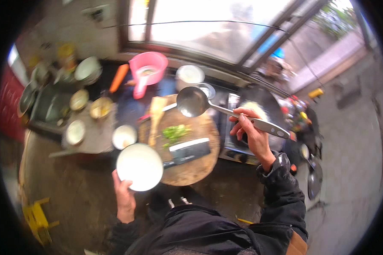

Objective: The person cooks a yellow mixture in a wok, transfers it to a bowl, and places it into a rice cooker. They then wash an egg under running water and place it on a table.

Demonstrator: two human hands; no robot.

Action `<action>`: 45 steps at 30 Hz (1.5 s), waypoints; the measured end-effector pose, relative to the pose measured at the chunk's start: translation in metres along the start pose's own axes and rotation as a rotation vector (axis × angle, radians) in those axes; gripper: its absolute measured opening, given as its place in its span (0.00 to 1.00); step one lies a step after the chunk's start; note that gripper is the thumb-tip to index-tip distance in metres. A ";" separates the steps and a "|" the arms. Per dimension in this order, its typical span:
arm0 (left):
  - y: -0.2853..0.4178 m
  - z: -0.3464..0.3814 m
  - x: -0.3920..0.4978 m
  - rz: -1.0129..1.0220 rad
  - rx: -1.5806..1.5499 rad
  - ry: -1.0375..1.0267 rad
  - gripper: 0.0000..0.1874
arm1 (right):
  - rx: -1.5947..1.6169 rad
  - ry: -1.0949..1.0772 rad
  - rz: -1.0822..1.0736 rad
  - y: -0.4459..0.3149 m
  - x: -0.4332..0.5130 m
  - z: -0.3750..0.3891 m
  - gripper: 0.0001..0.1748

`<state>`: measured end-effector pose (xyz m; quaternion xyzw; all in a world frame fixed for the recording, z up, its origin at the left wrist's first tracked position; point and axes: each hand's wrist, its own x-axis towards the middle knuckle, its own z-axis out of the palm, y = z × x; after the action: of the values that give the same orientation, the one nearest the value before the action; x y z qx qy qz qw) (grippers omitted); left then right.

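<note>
My left hand (125, 197) grips a white bowl (139, 167) by its rim, in front of the round wooden chopping board (191, 173). In my right hand (252, 134) is a metal ladle (192, 101), gripped by its grey handle, its head over the board's far edge. Chopped green vegetable (175, 132) lies on the board beside a cleaver (190, 150) with a dark blade. A wooden spatula (156, 118) rests along the board's left side. Beyond my right hand, a dark wok (274, 105) sits on a gas stove (234, 149), with pale food (255, 110) inside.
A pink dipper (150, 68), a carrot (118, 78) and a white container (190, 76) stand along the window side. Several small bowls surround the sink (52, 105) at left. Bottles (296, 111) crowd the wok's right. A yellow stool (36, 216) is on the floor.
</note>
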<state>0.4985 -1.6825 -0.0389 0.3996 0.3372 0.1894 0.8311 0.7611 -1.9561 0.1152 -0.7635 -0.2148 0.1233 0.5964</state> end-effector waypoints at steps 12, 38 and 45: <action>-0.072 0.127 0.005 -0.112 0.105 -0.283 0.32 | -0.495 0.417 0.064 0.091 -0.084 -0.256 0.07; -0.133 0.174 -0.036 -0.064 0.094 -0.109 0.31 | -0.281 0.116 0.055 0.134 -0.043 -0.284 0.08; -0.132 0.181 -0.040 -0.082 0.091 -0.084 0.31 | -0.657 0.036 -0.331 0.120 -0.051 -0.275 0.09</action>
<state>0.6053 -1.8832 -0.0454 0.4306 0.3264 0.1226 0.8325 0.8601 -2.2404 0.0676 -0.8713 -0.3531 -0.0641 0.3348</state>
